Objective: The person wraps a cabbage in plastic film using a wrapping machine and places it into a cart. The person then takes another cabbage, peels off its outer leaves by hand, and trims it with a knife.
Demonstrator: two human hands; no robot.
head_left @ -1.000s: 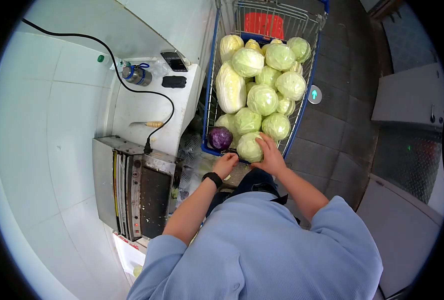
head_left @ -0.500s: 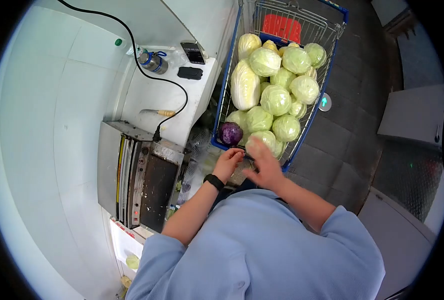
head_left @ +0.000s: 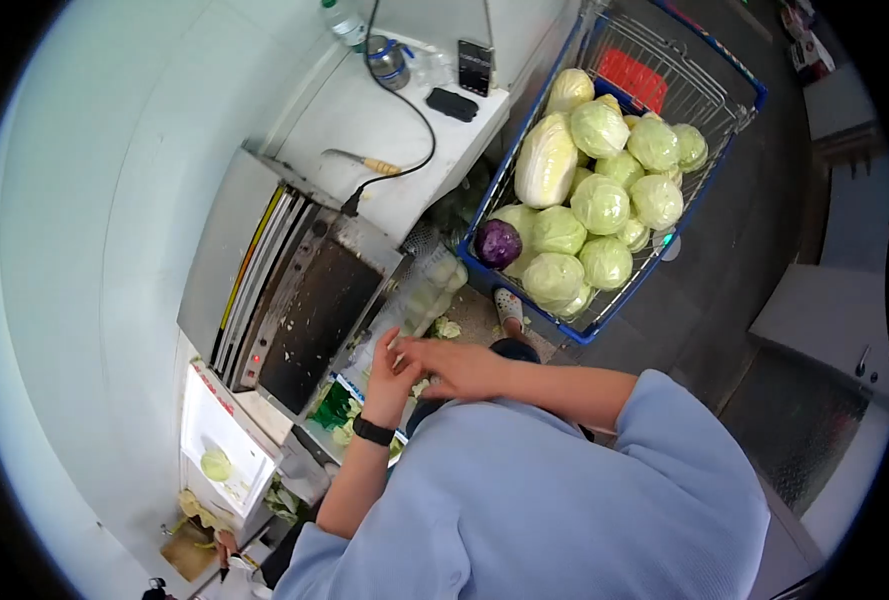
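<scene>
At ctr. of the head view, before the blue shirt (head_left: 564,480), L hand (head_left: 389,380) and R hand (head_left: 446,364) meet, R overlapping L; L wrist bears a black watch (head_left: 372,431). Grip: L fingers loosely bent, pointing up-frame, R hand laid across; whether anything small is held btwn them, cannot tell. Nearest, at frame left: machine (head_left: 321,315) w/ dark, crumb-strewn plate and red light. Upper right, well apart from both hands: cart (head_left: 585,335), blue-rimmed, w/ piled pale-green cabbages (head_left: 600,204), several in shiny film; a red cabbage (head_left: 497,243) sits in the near-left corner, a napa (head_left: 545,160) along the left side, and a red panel (head_left: 632,78) stands at the far end. Below cart: shoe (head_left: 508,305), white w/ spots. Counter (head_left: 309,120), adjoining machine, bears knife (head_left: 379,166) (wooden handle), black case (head_left: 452,103), flask (head_left: 387,62) and bottle (head_left: 344,22); phone (head_left: 474,66) is propped nr. the edge; black cord (head_left: 431,140) loops over the top to the machine. Lower left: white tray (head_left: 201,405) w/ one pale cabbage; farther down, partly cut off, another person's hand (head_left: 226,544).
</scene>
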